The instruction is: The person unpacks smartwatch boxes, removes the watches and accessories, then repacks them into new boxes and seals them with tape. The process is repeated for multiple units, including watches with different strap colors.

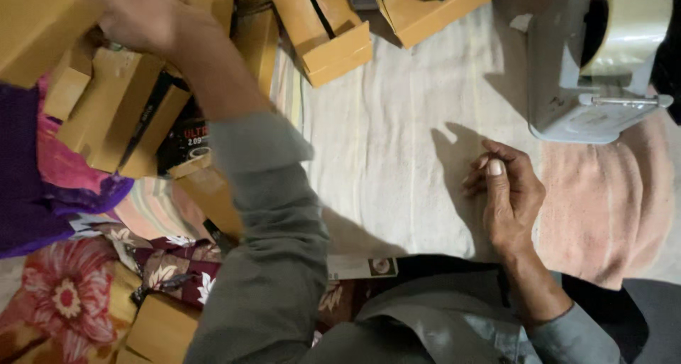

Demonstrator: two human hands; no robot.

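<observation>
1. While the left hand reaches far-left onto the pile of tan cardboard boxes, its fingertips are lost among the box edges and the blur, so can't tell whether it grips a box or only lies on one.
2. The right hand rests at the right on the cream cloth, fingers loosely curled, nothing in it, just near-side of the tape dispenser.
3. The boxes lie crooked, leaning on each other, w/ a small black printed package wedged between them. Judgement: best to take the topmost box by its long edges, thumb one side, fingers the other, and lift straight up; dragging sideways could tip the neighbours.
4. The sleeve crosses low over the near part of the pile, so keep the elbow high, esp. over the box edge under the forearm.
5. There's bare cloth between the arms, a flat spot for setting a box down, well apart from the open box at the far side.
6. The free hand is close enough to steady a box from the right; keep it off the dispenser's tape roll and cutter end.
7. Loose floral fabric and purple fabric at near-left could snag a corner.
</observation>
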